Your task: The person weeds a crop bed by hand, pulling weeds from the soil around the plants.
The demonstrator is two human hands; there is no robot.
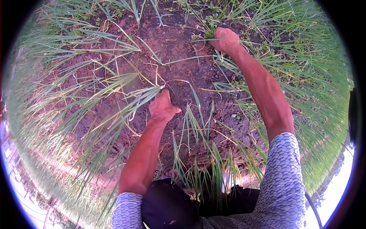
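Note:
My right hand (227, 40) is at the upper right, low over the soil, its fingers closed around a tuft of small green weeds (209, 33). The weeds' lower part is hidden by the hand. Nearer the middle, my left hand (163, 106) rests on the dark soil with its thumb spread away from the fingers. Its fingertips are beside the pale base of an onion plant (152, 91), whose long leaves lean out to the left. Whether they touch that base I cannot tell.
More onion plants (194, 124) stand in front of me, their leaves drooping over the damp soil (171, 45). Dense green leaves (316, 72) line the right side, and others (42, 99) the left. Low weeds (221, 17) grow at the top. My dark-clothed knee (167, 204) is at the bottom.

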